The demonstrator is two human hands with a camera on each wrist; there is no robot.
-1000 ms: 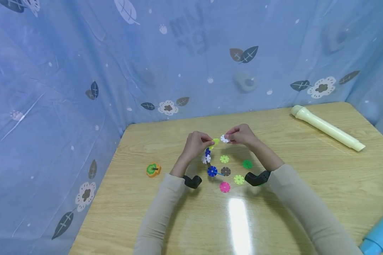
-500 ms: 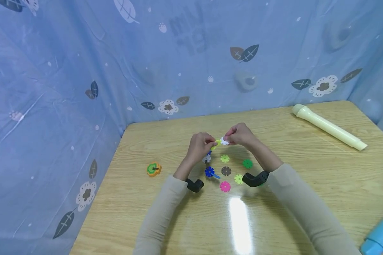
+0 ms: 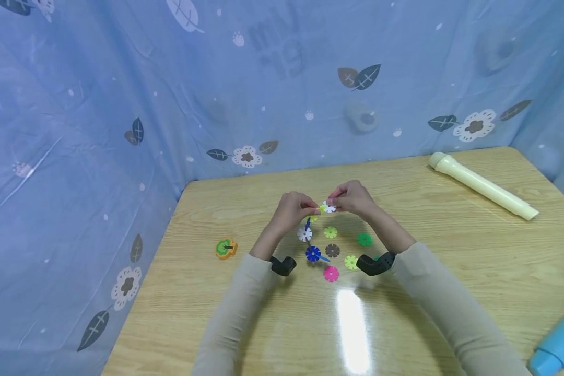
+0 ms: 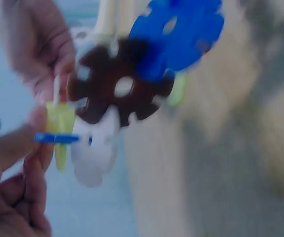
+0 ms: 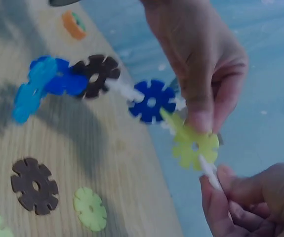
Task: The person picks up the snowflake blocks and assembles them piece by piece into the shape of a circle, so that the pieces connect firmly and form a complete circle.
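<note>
Over the table my left hand (image 3: 289, 211) pinches a yellow notched disc (image 5: 207, 145) between thumb and finger. This disc ends a hanging chain of interlocked discs, among them a dark blue disc (image 5: 165, 101), a brown disc (image 4: 97, 86) and a light blue disc (image 5: 30, 94) at the far end. My right hand (image 3: 354, 200) pinches a white notched disc (image 3: 329, 208), seen edge-on in the right wrist view. The white disc's edge sits right at the rim of the yellow one. Fingers partly hide both discs.
Loose discs lie below the hands: pink (image 3: 331, 274), brown (image 3: 329, 251), green (image 3: 364, 239) and several yellow-green ones (image 3: 330, 233). An orange-edged tree piece (image 3: 225, 248) lies left. A cream tube (image 3: 484, 185) is back right, a blue cylinder (image 3: 561, 339) front right.
My right hand has brought the white disc slightly left, against the yellow disc's rim. The dangling chain has swung a little. My left hand keeps its pinch.
</note>
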